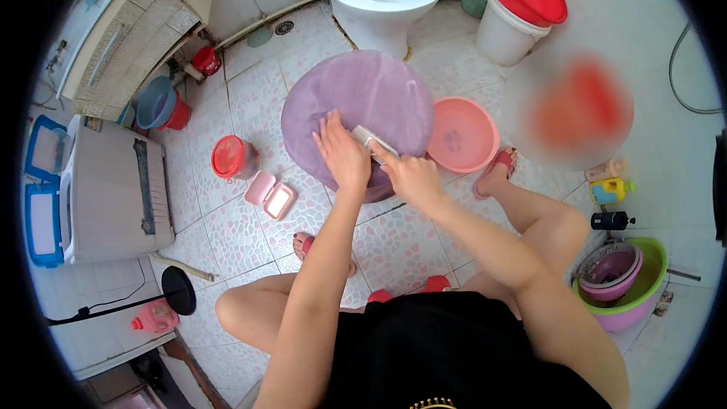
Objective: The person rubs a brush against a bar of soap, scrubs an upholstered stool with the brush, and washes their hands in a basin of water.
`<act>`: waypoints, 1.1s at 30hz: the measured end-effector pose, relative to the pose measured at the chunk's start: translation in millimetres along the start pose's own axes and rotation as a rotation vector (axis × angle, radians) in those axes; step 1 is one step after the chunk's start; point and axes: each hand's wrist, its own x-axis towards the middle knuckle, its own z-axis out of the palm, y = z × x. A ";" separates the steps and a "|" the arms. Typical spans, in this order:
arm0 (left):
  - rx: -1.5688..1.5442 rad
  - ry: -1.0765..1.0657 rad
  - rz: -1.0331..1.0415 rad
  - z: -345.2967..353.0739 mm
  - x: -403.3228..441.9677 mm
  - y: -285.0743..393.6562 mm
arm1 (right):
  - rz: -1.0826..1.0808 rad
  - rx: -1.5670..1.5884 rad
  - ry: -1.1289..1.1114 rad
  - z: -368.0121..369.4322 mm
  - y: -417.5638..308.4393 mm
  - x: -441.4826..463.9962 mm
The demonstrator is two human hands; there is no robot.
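Note:
A round purple velvety stool (333,87) stands on the tiled floor in front of me. Fingers stretched out, my left hand (344,155) lies flat on its top, left of the middle. In my right hand (413,180) is a pale scrub brush (371,141), pressed against the purple fabric just beside the left hand. My right fingers are bent round the brush, with one finger lying along its back; its bristles are hidden. Right of the stool, almost against it, sits a pink basin (463,136) holding a shallow layer of water.
On the left stand a red-lidded bucket (233,157), an opened pink soap box (273,195) and a white washing machine (113,189). A toilet (379,0) is behind the stool. Bottles (609,191) and stacked basins (621,288) line the right wall. A blurred patch hides something red.

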 end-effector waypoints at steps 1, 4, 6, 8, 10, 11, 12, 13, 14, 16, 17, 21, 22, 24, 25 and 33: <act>0.194 0.028 0.078 1.8 0.8 -8.6 | -0.013 0.011 0.004 0.8 4.5 7.2; 0.339 0.001 0.151 1.4 -1.5 -24.9 | -0.015 0.028 -0.045 -0.3 18.2 27.3; 0.350 0.001 0.142 4.1 -2.4 -23.6 | 0.005 0.022 -0.070 -3.1 26.5 44.3; 0.357 -0.004 0.134 7.6 -3.8 -18.3 | 0.031 0.008 -0.073 -4.5 36.3 64.2; 0.363 -0.010 0.130 9.9 -4.2 -12.8 | 0.106 -0.016 -0.083 -2.1 50.4 91.0; 0.366 -0.009 0.131 10.9 -4.2 -10.9 | 0.144 -0.026 -0.087 -0.9 57.4 105.6; 0.370 -0.008 0.133 11.8 -4.4 -9.2 | 0.158 -0.026 -0.070 1.8 65.3 120.0; 0.373 -0.006 0.135 12.6 -4.7 -8.6 | 0.172 -0.026 -0.052 5.9 74.1 134.5; 0.369 -0.005 0.135 12.7 -5.0 -8.4 | 0.185 -0.026 -0.035 10.0 81.9 147.5; 0.360 -0.001 0.138 11.9 -4.9 -8.3 | 0.184 -0.009 0.042 15.8 92.3 172.4; 0.365 -0.001 0.135 11.2 -4.9 -7.8 | 0.183 0.000 0.082 18.7 94.3 179.3; 0.384 0.011 0.115 14.2 -5.0 -12.5 | 0.222 -0.040 0.056 19.1 80.9 180.5; 0.386 0.017 0.108 13.8 -5.2 -13.9 | 0.205 -0.045 0.048 18.3 75.0 169.7; 0.353 0.034 0.110 10.6 -5.5 -19.6 | 0.177 -0.032 0.010 15.7 62.2 149.6; 0.339 0.042 0.113 9.0 -5.5 -21.6 | 0.170 -0.013 -0.021 15.1 55.0 139.3; 0.119 0.085 0.138 10.0 -9.0 -32.8 | -0.008 0.056 -0.075 14.0 7.0 50.2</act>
